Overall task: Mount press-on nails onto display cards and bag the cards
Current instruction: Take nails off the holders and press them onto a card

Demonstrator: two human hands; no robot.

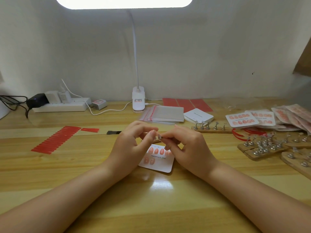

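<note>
Two hands meet above the display card [157, 161]: the left hand [133, 142] and right hand [186, 143] pinch together on a small silver nail holder [159, 136], fingertips touching. Directly beneath them the white card, printed "Handmade Nail", carries pink press-on nails [156, 151], a row on top and two below. Beyond the hands lies a stack of clear zip bags [165, 113].
</note>
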